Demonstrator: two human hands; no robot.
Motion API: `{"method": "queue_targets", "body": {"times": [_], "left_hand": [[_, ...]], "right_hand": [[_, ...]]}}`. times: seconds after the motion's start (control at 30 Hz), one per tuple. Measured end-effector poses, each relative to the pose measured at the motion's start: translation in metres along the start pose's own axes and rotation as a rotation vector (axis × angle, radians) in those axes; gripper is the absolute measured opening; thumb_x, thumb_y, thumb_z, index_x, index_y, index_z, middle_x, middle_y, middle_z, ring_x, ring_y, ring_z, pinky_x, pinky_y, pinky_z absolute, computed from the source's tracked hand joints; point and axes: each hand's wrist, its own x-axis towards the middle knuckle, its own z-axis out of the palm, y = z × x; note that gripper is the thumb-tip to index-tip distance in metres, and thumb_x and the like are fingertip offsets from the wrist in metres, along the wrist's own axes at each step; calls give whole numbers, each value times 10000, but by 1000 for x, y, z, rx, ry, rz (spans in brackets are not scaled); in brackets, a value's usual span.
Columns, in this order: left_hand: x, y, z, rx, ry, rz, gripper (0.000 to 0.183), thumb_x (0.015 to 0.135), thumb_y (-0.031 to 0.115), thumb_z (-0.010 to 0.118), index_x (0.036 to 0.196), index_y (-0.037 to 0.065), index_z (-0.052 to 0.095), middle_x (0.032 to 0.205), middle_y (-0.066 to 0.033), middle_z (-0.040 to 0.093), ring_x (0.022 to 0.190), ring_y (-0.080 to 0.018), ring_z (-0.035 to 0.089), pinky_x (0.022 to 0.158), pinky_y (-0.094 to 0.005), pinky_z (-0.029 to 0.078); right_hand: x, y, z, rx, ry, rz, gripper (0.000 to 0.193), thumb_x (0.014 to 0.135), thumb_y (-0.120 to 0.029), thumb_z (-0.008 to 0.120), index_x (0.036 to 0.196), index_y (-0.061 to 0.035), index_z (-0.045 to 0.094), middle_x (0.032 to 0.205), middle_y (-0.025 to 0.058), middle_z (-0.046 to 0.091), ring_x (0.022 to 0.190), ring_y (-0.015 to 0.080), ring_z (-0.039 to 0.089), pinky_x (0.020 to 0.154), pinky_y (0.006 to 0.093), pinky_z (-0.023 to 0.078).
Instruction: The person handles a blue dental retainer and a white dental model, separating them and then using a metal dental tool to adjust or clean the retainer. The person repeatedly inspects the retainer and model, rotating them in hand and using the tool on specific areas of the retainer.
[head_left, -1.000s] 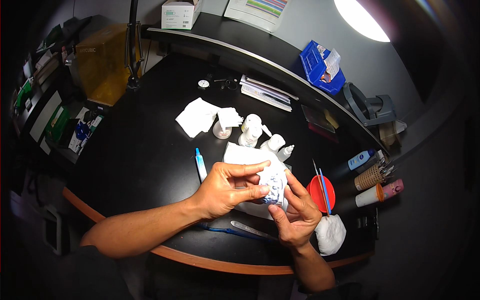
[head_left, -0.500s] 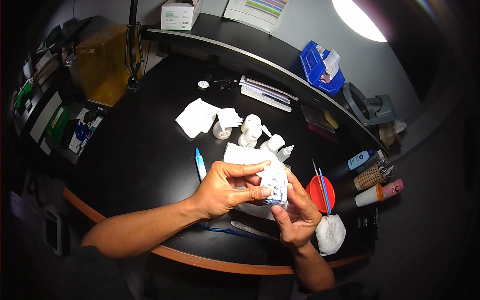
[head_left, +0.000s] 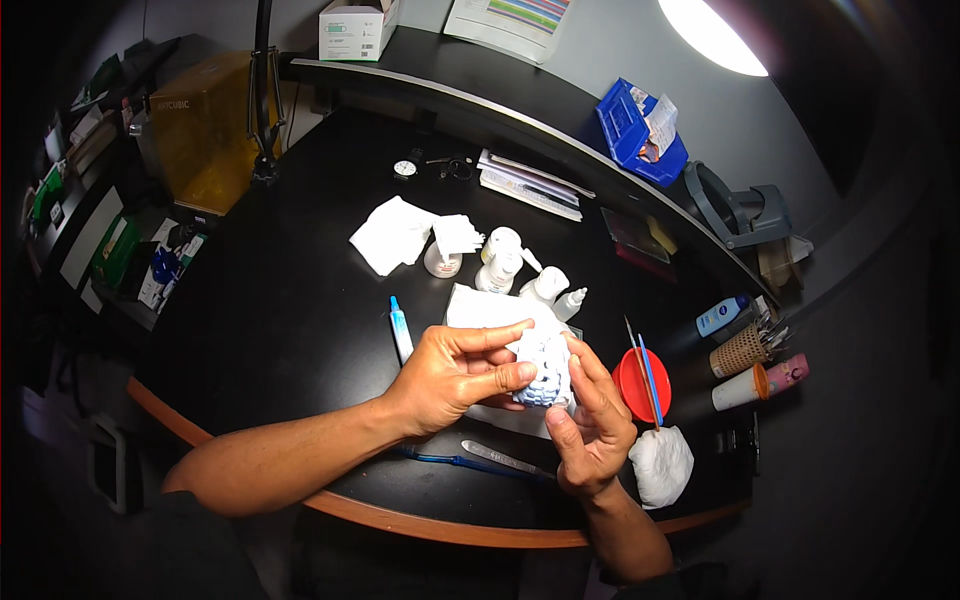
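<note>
Both hands hold a small white and pale-blue piece [head_left: 544, 378] in front of me, its face lumpy with bumps and hollows; its exact kind does not show. My left hand [head_left: 455, 370] pinches its left side, forefinger along the top and thumb on the front. On the other side, my right hand [head_left: 592, 415] steadies it with fingers behind the right edge and the thumb by the lower corner. Under the hands lies a white cloth or paper sheet [head_left: 480, 306]. A blue and white tube [head_left: 400, 328] lies left of my left hand.
Beyond the sheet stand white bottles [head_left: 498, 270] and folded white tissue [head_left: 392, 235]. To the right are a red round dish [head_left: 642, 398] with slim brushes [head_left: 655, 385] across it and a white wad [head_left: 661, 467]. A blue-handled tool [head_left: 458, 461] lies near the front edge.
The lumpy piece has tilted slightly in my fingers, so its face catches the light differently. Both hands have shifted a little and keep their hold.
</note>
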Motion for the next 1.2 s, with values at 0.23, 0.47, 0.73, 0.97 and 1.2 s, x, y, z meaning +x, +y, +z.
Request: {"method": "queue_targets", "body": {"times": [0.23,0.47,0.73,0.97,1.2], "left_hand": [[-1,1,-1,-10,-29,-67,479,988,116,700,1434,11,560,1127,-94,705,991,-125,683,819,-278,641],[2,-3,-5,62,-69,-58,492,1008,133,667,1463,11,527,1246,-141,679,1023,-171,699,850,-319,637],[2,-4,-7,109,-58,-62,493,1008,111,665,1468,10,521,1252,-137,677,1048,-170,694,854,-316,633],[1,-2,-2,62,-8,-14,523,959,55,721,1448,7,543,1136,-95,692,1015,-137,687,820,-282,629],[-1,0,0,53,4,42,521,923,24,756,1413,11,582,1087,-105,719,965,-145,707,820,-284,630]], "right_hand": [[3,-3,-1,-109,-17,-48,452,834,-28,757,1272,53,679,1372,260,546,1194,307,613,1017,381,503],[4,-6,-3,-142,-17,-54,445,789,-22,789,1224,37,716,1361,258,564,1167,290,617,998,372,511],[4,-7,-5,-139,-72,-39,447,803,-4,747,1238,79,682,1374,274,539,1286,353,574,1100,428,449],[7,-5,-2,-133,-26,-32,430,788,-7,771,1212,45,719,1357,283,593,1200,324,634,1037,399,504],[1,-2,0,49,20,47,449,830,23,716,1271,88,663,1400,340,565,1342,394,556,1104,437,455]]}}
